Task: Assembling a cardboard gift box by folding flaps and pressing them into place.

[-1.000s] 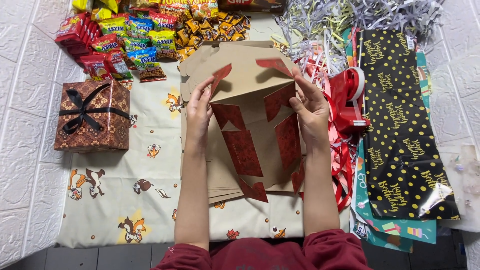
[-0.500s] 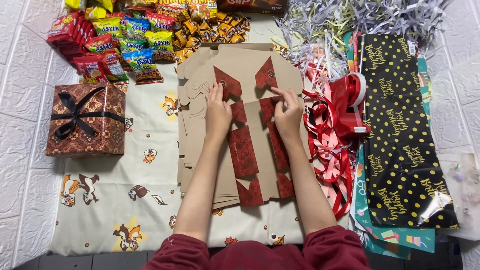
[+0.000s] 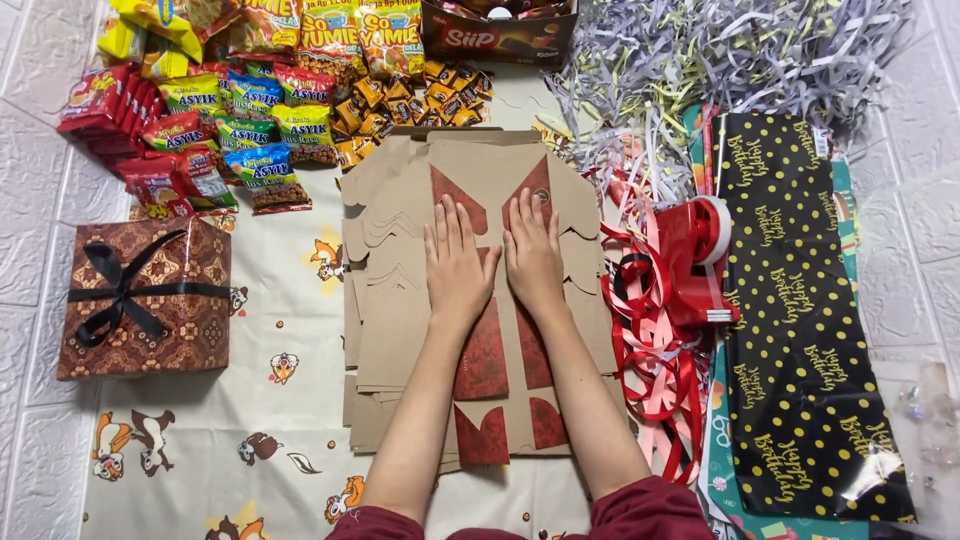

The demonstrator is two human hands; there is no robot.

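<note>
Left hand (image 3: 458, 262): open, palm down, fingers together and straight, pressed flat on the top cardboard sheet (image 3: 470, 300). Grips nothing.

Right hand (image 3: 533, 255): same posture, open and flat on the same sheet, just beside the left hand; the inner edges of the two hands nearly touch. Fingertips of both point away from the person.

Sheet: a flat brown cut-out with dark red patterned panels, lying face up in the middle of the cloth (image 3: 260, 430). It is the top of a stack of like sheets; scalloped edges of the lower ones show at left and right. Red panels are visible above the fingertips and below the wrists.

Left of the stack: a closed brown patterned gift box (image 3: 145, 298) tied with a black ribbon bow, apart from the stack.

Far side: snack packets (image 3: 240, 110) in red, green, blue and yellow, spread in a loose pile.

Right of the stack: tangled red ribbon (image 3: 650, 350), touching the stack edge, with a red tape dispenser (image 3: 695, 255) on it. Beyond it, black wrapping paper (image 3: 810, 320) with gold dots. Shredded silver paper (image 3: 720, 60) at far right.

Sleeves dark red, at the bottom edge.
</note>
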